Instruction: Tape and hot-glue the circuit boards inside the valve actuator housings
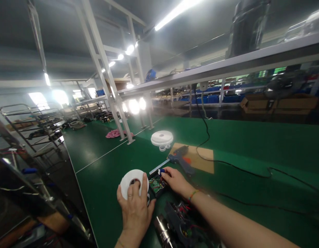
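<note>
My left hand (135,206) is spread over a white roll of tape (127,177), gripping it at the rim, with fingers across its dark centre hole. Against the roll sits a small black case (155,194) with a green circuit board (156,185) and thin wires inside. My right hand (176,181) is closed at the case's right edge, its thumb and forefinger pinching a small blue and white piece (161,171) whose exact kind I cannot make out. Just beyond my right hand lies a grey glue gun (180,159) with a glue stick (159,166) sticking out its back.
The glue gun lies partly on a brown cardboard sheet (204,160); a black cable (232,162) crosses the green table (97,186). Farther back are white tape rolls (162,137) and a pink cloth (113,134). A metal cylinder (163,230) and dark wired housing (181,224) lie close in front.
</note>
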`<state>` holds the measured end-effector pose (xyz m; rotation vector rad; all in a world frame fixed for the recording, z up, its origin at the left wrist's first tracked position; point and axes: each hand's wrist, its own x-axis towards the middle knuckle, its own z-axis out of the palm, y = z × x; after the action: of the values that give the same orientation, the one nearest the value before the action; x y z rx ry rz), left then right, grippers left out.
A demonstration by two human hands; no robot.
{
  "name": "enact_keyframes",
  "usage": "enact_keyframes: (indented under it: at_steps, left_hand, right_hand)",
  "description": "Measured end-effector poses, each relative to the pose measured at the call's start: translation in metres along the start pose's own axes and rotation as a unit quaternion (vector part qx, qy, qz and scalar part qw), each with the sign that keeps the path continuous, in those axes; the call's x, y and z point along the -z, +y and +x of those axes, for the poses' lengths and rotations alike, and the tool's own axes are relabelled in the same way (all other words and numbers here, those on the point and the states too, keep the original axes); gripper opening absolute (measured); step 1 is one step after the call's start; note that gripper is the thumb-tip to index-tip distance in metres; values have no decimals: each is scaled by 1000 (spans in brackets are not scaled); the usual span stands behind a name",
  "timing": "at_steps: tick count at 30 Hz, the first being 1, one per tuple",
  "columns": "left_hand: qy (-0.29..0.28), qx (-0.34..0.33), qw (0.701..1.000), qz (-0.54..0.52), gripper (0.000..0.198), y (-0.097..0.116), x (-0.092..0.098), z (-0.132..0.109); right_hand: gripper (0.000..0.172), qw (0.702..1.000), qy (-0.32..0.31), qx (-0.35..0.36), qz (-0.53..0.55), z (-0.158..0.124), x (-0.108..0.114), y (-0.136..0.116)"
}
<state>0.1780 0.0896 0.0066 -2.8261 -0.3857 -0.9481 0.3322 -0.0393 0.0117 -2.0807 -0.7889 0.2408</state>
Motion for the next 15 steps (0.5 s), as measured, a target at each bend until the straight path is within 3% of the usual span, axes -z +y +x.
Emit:
enact_keyframes:
  at_steps: [5, 11, 15]
  left_hand:
    - [-28, -6, 1000, 13, 77, -11, 2, 6]
    - [-1, 2, 999, 44, 68, -18, -7, 14]
    - [7, 18, 998, 52, 68, -17, -17, 10]
  right_hand:
    - [12, 993, -37, 82, -82, -1, 3, -5]
    - [32, 955, -116, 187, -198, -7, 9, -15]
    - [23, 932, -154, 218, -244, -7, 9, -19]
